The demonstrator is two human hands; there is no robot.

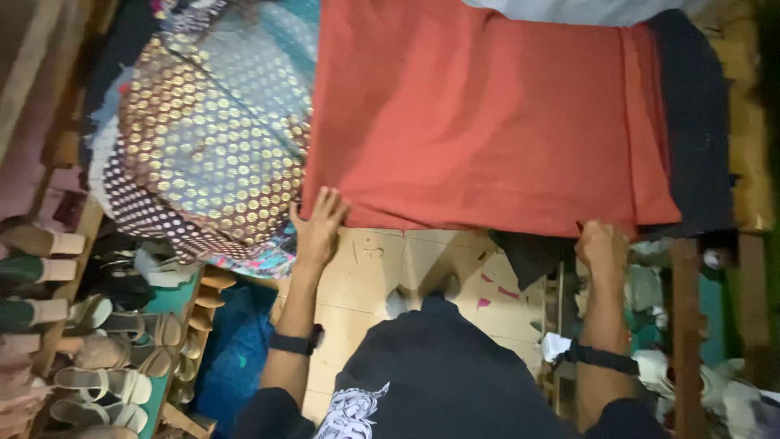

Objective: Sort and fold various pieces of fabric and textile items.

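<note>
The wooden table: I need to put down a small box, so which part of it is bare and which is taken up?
Bare: the pale strip of the wooden table below the red cloth, between the left hand and right hand. Crowded: the red cloth covers the rest, patterned fabrics are heaped to its left, sandals fill the shelves lower left.

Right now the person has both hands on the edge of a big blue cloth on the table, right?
Not quite: the cloth is red-orange, not blue. The head view shows the left hand flat on its near edge and the right hand gripping that edge, over the wooden table.
</note>
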